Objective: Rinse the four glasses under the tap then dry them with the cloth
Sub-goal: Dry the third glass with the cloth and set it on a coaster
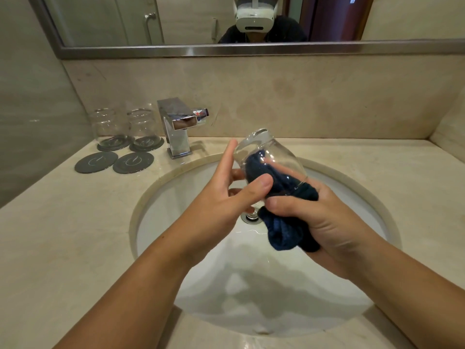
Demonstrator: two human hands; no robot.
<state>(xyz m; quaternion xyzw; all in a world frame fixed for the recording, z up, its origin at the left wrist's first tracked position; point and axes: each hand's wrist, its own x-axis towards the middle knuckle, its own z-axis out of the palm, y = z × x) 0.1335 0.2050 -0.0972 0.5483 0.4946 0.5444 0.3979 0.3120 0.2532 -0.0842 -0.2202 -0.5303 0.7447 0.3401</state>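
Note:
Over the sink I hold a clear glass tilted, base up and away, mouth toward me. My left hand cups its left side, thumb on the lower wall. A dark blue cloth is pushed into the glass's mouth and bunched in my right hand, which grips it below the rim. Two more clear glasses stand on grey coasters at the back left. A chrome tap stands behind the basin with no water running. A fourth glass is not in view.
Two bare grey coasters lie in front of the standing glasses. The white oval basin with its drain sits in a beige stone counter. A mirror runs along the back wall.

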